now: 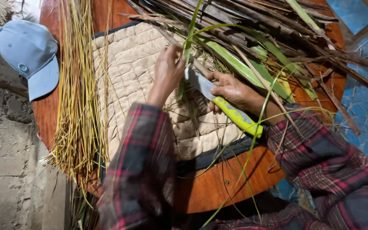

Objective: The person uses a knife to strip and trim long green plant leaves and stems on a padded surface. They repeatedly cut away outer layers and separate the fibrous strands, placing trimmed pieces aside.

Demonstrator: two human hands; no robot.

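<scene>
- Long green leaf [187, 51], over the quilted mat [126, 64] at the round wooden table's [218, 187] middle.
- Pinched in closed left hand [167, 70].
- Yellow-handled knife [224, 104] gripped in right hand [231, 91], blade touching the leaf.
- Yellow strips [79, 93] along the left edge; dry stalks [252, 21] across the far edge.
- Blue cap [30, 55] just beyond the left edge.

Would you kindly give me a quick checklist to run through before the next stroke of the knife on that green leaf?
1. Left hand grips the green leaf: ok.
2. Right hand grips the knife by its yellow handle: ok.
3. Blade lies against the leaf: ok.
4. Left fingers away from the edge: cannot tell.
5. Quilted mat lies under the work: ok.
6. Finished strips lie off to the side: ok.
</scene>
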